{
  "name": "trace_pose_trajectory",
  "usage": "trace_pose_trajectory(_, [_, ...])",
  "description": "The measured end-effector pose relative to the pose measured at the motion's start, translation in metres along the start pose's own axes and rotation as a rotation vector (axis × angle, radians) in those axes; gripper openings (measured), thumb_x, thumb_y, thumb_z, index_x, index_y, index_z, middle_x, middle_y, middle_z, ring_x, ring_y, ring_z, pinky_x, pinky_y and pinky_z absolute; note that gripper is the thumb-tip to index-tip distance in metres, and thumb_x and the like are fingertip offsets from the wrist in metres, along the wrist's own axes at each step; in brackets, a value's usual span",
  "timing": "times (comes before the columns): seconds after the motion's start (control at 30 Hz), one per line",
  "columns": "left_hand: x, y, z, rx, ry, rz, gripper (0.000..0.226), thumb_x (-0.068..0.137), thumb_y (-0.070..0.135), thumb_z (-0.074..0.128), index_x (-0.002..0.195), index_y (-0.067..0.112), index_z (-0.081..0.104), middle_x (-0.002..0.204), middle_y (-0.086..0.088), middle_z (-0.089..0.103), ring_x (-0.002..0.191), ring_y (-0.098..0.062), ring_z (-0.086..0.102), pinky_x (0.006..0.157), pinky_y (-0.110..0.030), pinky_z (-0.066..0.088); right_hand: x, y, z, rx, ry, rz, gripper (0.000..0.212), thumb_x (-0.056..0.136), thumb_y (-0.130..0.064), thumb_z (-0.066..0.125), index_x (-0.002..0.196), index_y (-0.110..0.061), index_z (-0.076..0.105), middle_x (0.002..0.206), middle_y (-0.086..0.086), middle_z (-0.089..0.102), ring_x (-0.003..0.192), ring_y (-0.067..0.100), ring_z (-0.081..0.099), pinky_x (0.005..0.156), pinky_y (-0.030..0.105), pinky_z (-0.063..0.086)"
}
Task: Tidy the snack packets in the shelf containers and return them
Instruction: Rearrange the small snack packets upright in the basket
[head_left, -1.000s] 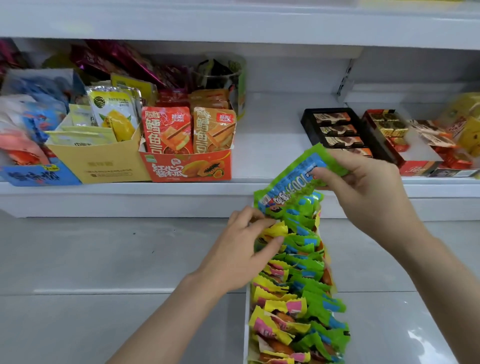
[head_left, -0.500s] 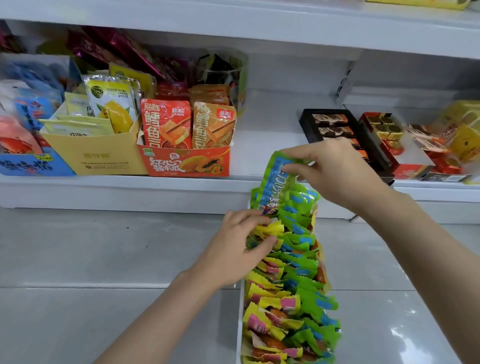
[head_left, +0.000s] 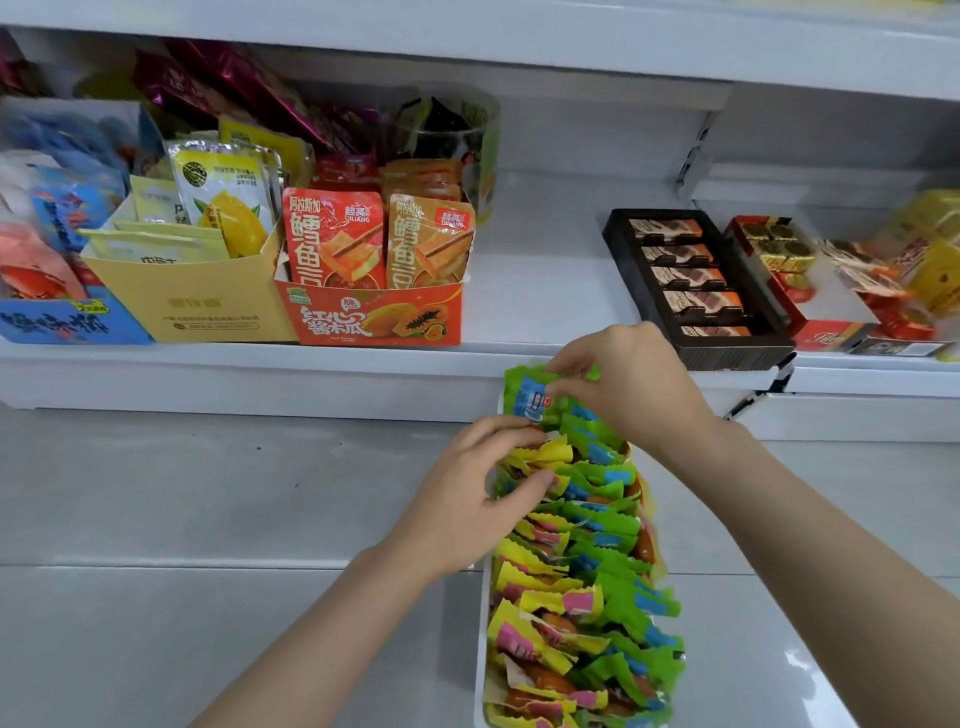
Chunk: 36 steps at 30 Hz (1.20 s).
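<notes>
Your white tray (head_left: 482, 623) holds 2 rows of packets (head_left: 582, 561), yellow left, green right, its long axis running from you toward the shelf (head_left: 519, 358). Your right hand (head_left: 631, 387) pinches a green packet (head_left: 535, 397) at the far end; left hand (head_left: 470, 506) fingers press the yellow row.

A tray (head_left: 481, 623) of packets (head_left: 582, 571) lies on the floor (head_left: 182, 519) before the shelf (head_left: 535, 291). On the shelf, three boxes (head_left: 208, 306) stand side by side at the left front edge; two cartons (head_left: 696, 291) lie at the right, overhanging the edge.
</notes>
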<state>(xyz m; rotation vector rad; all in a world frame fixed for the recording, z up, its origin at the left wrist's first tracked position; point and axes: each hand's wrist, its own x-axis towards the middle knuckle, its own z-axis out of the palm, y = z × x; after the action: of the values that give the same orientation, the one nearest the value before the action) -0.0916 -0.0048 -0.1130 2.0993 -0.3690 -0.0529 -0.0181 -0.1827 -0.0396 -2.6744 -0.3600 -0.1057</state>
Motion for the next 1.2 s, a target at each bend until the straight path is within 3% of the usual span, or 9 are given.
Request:
trace_pose_trajectory(0.17, [-0.003, -0.002, 0.002, -0.039, 0.022, -0.013, 0.034, 0.09, 0.039, 0.065, 0.123, 0.029, 0.065, 0.133, 0.019, 0.048, 0.125, 0.003, 0.048, 0.106, -0.022, 0.04, 0.005, -0.006, 0.019, -0.237, -0.1, -0.043, 0.021, 0.09, -0.043, 0.067, 0.105, -0.033, 0.076, 0.101, -0.001, 0.073, 0.107, 0.019, 0.057, 0.094, 0.034, 0.036])
trace_pose_trajectory(0.4, [0.002, 0.0, -0.001, -0.013, -0.046, -0.03, 0.027, 0.089, 0.04, 0.068, 0.115, 0.035, 0.063, 0.156, 0.03, 0.011, 0.131, 0.013, 0.036, 0.088, 0.001, 0.035, -0.002, -0.003, 0.019, -0.258, -0.15, -0.092, 0.022, 0.094, -0.047, 0.06, 0.108, -0.038, 0.074, 0.103, -0.011, 0.073, 0.108, 0.015, 0.054, 0.092, 0.035, 0.031])
trace_pose_trajectory(0.5, [0.008, 0.003, -0.006, 0.008, -0.061, 0.009, 0.024, 0.089, 0.038, 0.069, 0.111, 0.032, 0.063, 0.149, 0.029, 0.03, 0.132, 0.012, 0.037, 0.094, -0.008, 0.038, -0.004, 0.001, 0.012, -0.197, -0.188, -0.127, 0.023, 0.099, -0.043, 0.055, 0.106, -0.034, 0.075, 0.098, -0.007, 0.074, 0.105, 0.02, 0.058, 0.088, 0.036, 0.034])
trace_pose_trajectory(0.6, [0.009, 0.003, -0.006, 0.047, -0.048, 0.028, 0.028, 0.09, 0.037, 0.068, 0.115, 0.025, 0.064, 0.135, 0.017, 0.044, 0.126, 0.003, 0.045, 0.103, -0.019, 0.038, -0.002, 0.012, 0.003, -0.097, 0.043, -0.106, 0.021, 0.099, -0.031, 0.058, 0.108, -0.024, 0.076, 0.107, 0.0, 0.074, 0.106, 0.026, 0.062, 0.091, 0.044, 0.045])
trace_pose_trajectory(0.7, [0.007, 0.002, -0.005, 0.077, -0.028, 0.024, 0.028, 0.091, 0.038, 0.068, 0.116, 0.026, 0.064, 0.134, 0.017, 0.045, 0.129, -0.004, 0.039, 0.104, -0.02, 0.032, 0.001, 0.014, 0.008, -0.125, -0.003, -0.07, 0.025, 0.094, -0.034, 0.065, 0.117, -0.026, 0.072, 0.122, -0.001, 0.062, 0.115, 0.021, 0.056, 0.096, 0.046, 0.043])
trace_pose_trajectory(0.83, [0.007, 0.003, -0.007, 0.133, -0.023, 0.047, 0.027, 0.089, 0.037, 0.07, 0.114, 0.026, 0.065, 0.131, 0.016, 0.048, 0.128, -0.01, 0.033, 0.105, -0.022, 0.026, 0.003, 0.01, 0.023, -0.069, 0.0, -0.032, 0.025, 0.09, -0.041, 0.069, 0.11, -0.027, 0.074, 0.118, 0.001, 0.056, 0.115, 0.021, 0.051, 0.096, 0.045, 0.041])
trace_pose_trajectory(0.97, [0.008, 0.003, -0.008, 0.132, -0.03, 0.07, 0.029, 0.089, 0.035, 0.071, 0.115, 0.022, 0.066, 0.13, 0.011, 0.049, 0.128, -0.004, 0.039, 0.105, -0.011, 0.026, 0.01, 0.004, 0.03, -0.151, 0.003, 0.001, 0.021, 0.086, -0.043, 0.072, 0.102, -0.03, 0.075, 0.116, 0.0, 0.056, 0.115, 0.023, 0.047, 0.092, 0.039, 0.036])
trace_pose_trajectory(1.03, [0.007, 0.001, -0.007, 0.117, -0.04, 0.056, 0.031, 0.09, 0.037, 0.069, 0.117, 0.024, 0.065, 0.133, 0.014, 0.047, 0.129, -0.001, 0.041, 0.107, -0.016, 0.031, 0.011, 0.002, 0.033, -0.215, -0.003, 0.022, 0.022, 0.088, -0.044, 0.069, 0.106, -0.032, 0.075, 0.119, 0.0, 0.055, 0.117, 0.024, 0.045, 0.092, 0.038, 0.032])
trace_pose_trajectory(1.2, [0.003, -0.001, -0.009, 0.08, -0.053, 0.044, 0.033, 0.092, 0.04, 0.067, 0.123, 0.029, 0.063, 0.138, 0.021, 0.047, 0.132, 0.002, 0.042, 0.11, -0.021, 0.034, 0.003, -0.01, 0.008, 0.0, 0.173, -0.064, 0.014, 0.092, -0.022, 0.069, 0.091, -0.01, 0.076, 0.11, 0.004, 0.068, 0.106, 0.026, 0.059, 0.092, 0.039, 0.044])
